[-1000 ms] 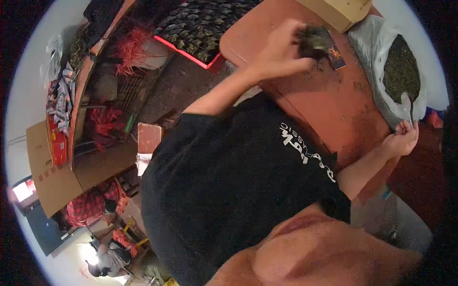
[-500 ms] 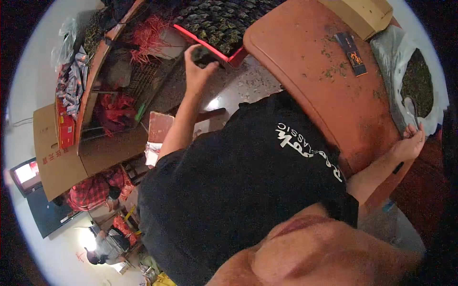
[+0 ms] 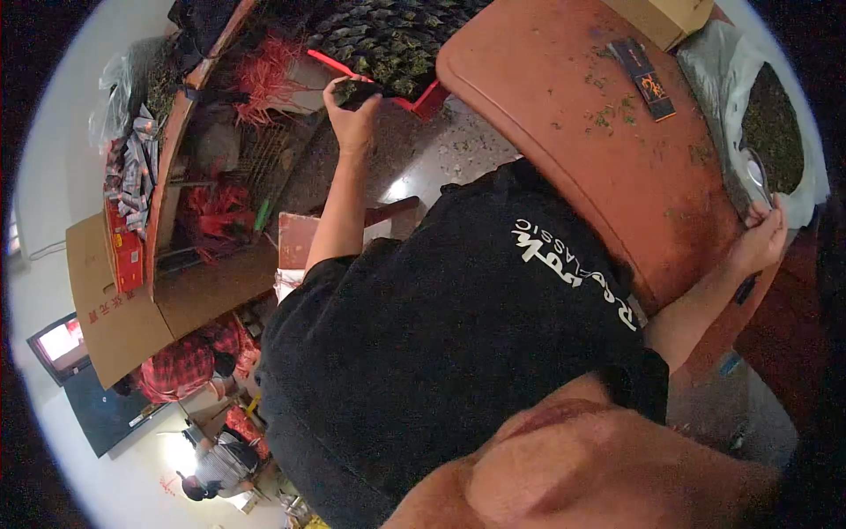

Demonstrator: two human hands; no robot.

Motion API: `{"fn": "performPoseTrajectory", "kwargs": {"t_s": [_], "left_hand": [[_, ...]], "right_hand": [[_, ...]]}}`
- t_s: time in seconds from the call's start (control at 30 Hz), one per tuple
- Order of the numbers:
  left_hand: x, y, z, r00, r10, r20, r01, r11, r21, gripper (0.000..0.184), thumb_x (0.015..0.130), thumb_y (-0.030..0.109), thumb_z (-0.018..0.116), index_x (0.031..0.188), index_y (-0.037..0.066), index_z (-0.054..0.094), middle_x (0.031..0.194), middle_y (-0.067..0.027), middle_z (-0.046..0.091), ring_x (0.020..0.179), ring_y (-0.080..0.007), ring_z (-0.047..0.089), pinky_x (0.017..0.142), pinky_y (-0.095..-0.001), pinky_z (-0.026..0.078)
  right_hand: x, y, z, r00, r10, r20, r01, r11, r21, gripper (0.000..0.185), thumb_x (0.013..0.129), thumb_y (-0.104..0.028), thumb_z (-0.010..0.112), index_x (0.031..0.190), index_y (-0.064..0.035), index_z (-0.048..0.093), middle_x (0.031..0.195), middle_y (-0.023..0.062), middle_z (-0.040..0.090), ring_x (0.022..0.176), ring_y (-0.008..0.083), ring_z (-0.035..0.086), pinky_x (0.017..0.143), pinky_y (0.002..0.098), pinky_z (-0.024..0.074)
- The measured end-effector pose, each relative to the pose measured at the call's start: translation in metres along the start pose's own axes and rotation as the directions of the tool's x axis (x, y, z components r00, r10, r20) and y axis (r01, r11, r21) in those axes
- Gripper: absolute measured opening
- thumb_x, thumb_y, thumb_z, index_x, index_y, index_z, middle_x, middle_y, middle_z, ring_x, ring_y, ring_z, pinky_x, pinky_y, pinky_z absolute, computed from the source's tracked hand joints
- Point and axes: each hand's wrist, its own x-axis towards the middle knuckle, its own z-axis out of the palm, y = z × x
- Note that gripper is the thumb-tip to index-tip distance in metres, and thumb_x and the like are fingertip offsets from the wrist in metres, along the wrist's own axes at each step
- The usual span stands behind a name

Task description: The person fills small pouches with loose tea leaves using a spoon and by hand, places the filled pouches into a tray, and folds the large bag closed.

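My left hand (image 3: 353,122) is closed round a small black packet (image 3: 359,95), with green leaf bits at its top, beside the red tray (image 3: 429,102). Rows of black packets (image 3: 388,44) with greenish dried leaf at their mouths fill that tray. On the right, my right hand (image 3: 765,231) grips the handle of a shiny spoon (image 3: 755,172). The spoon's bowl lies at the edge of a clear plastic bag (image 3: 806,189) holding dark green dried leaf (image 3: 769,123). A flat black packet with orange print (image 3: 648,84) lies on the reddish-brown table (image 3: 564,167).
Leaf crumbs (image 3: 617,113) are scattered on the table. A cardboard box (image 3: 656,19) stands at its far end. To the left are red shredded paper (image 3: 269,79), a large carton (image 3: 110,300) and silvery packets (image 3: 137,167). Two other people (image 3: 181,366) are at lower left.
The black packet in my left hand now shows leaf at its top, and that hand sits slightly farther left and up. My right hand and the spoon have shifted slightly upward in view.
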Motion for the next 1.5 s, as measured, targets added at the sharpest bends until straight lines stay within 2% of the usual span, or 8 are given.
{"fn": "performPoseTrajectory", "kwargs": {"t_s": [0.03,0.33,0.43,0.63,0.73,0.83,0.93,1.5], "left_hand": [[0.001,-0.003,-0.001,1.000,0.009,0.003,-0.009,0.999,-0.050,0.069,0.072,-0.008,0.081,0.125,0.008,0.041,0.119,-0.0098,0.062,0.107,-0.0196,0.062,0.090,-0.0332,0.053],[0.001,-0.005,0.008,0.999,0.033,-0.010,-0.026,0.922,0.385,0.070,0.069,0.004,0.084,0.125,0.008,0.044,0.108,-0.0075,0.059,0.099,-0.0195,0.058,0.089,-0.0322,0.049],[0.005,-0.007,0.004,0.999,-0.037,0.017,0.028,0.920,0.391,0.072,0.069,0.007,0.085,0.128,0.007,0.043,0.117,-0.0098,0.055,0.108,-0.0225,0.055,0.098,-0.0345,0.044],[0.004,0.017,0.010,0.954,0.264,0.141,-0.297,0.768,0.567,0.094,0.066,0.017,0.091,0.142,0.006,0.037,0.138,-0.0164,0.042,0.130,-0.0307,0.041,0.112,-0.0410,0.031],[0.010,0.032,0.013,0.834,0.401,0.379,-0.543,0.475,0.692,0.095,0.062,0.020,0.093,0.142,0.009,0.043,0.141,-0.0185,0.041,0.131,-0.0362,0.041,0.112,-0.0448,0.034],[0.015,0.019,0.012,0.795,0.301,0.526,-0.605,0.352,0.714,0.088,0.062,0.030,0.094,0.137,0.014,0.051,0.142,-0.0201,0.040,0.129,-0.0393,0.042,0.108,-0.0479,0.038],[0.007,0.015,0.021,0.855,0.249,0.454,-0.517,0.462,0.721,0.081,0.062,0.027,0.093,0.134,0.016,0.056,0.141,-0.0200,0.041,0.131,-0.0398,0.041,0.108,-0.0488,0.038],[0.006,-0.016,0.038,0.786,0.222,0.577,-0.618,0.248,0.746,0.073,0.074,0.022,0.083,0.138,0.013,0.050,0.137,-0.0189,0.046,0.132,-0.0453,0.037,0.111,-0.0556,0.030]], "right_hand": [[-0.002,-0.003,0.001,1.000,0.004,0.000,-0.004,1.000,-0.021,0.034,0.105,-0.015,0.044,0.125,0.0064,0.059,0.083,0.0078,0.066,0.068,0.0096,0.053,0.063,0.0230,0.0428],[-0.002,0.007,0.005,0.993,-0.049,0.104,0.055,0.997,-0.050,0.033,0.104,-0.021,0.047,0.123,0.0007,0.063,0.081,0.0043,0.068,0.066,0.0066,0.054,0.061,0.0214,0.0434],[-0.005,0.002,0.007,0.994,-0.063,0.094,0.072,0.992,-0.098,0.032,0.105,-0.021,0.046,0.124,-0.0004,0.063,0.081,0.0041,0.068,0.066,0.0062,0.054,0.060,0.0209,0.0425],[-0.002,0.007,0.005,0.993,-0.048,0.109,0.052,0.998,-0.039,0.033,0.105,-0.021,0.047,0.125,-0.0004,0.062,0.082,0.0036,0.069,0.068,0.0063,0.055,0.059,0.0203,0.0421],[-0.002,0.010,0.004,0.990,-0.057,0.126,0.061,0.998,-0.027,0.033,0.105,-0.021,0.047,0.126,-0.0004,0.061,0.083,0.0038,0.069,0.067,0.0064,0.055,0.058,0.0202,0.0418],[-0.001,0.015,0.004,0.991,-0.061,0.121,0.057,0.998,0.032,0.032,0.104,-0.021,0.048,0.126,-0.0005,0.061,0.082,0.0040,0.068,0.067,0.0066,0.055,0.058,0.0202,0.0414],[0.006,0.025,0.000,0.989,-0.040,0.142,0.033,0.998,0.053,0.032,0.104,-0.021,0.048,0.126,-0.0006,0.061,0.082,0.0041,0.069,0.067,0.0067,0.056,0.058,0.0202,0.0418],[-0.015,0.002,0.012,0.989,-0.096,0.116,0.106,0.991,-0.085,0.029,0.104,-0.021,0.050,0.122,-0.0035,0.065,0.083,0.0025,0.068,0.072,0.0077,0.059,0.070,0.0228,0.0489]]}}
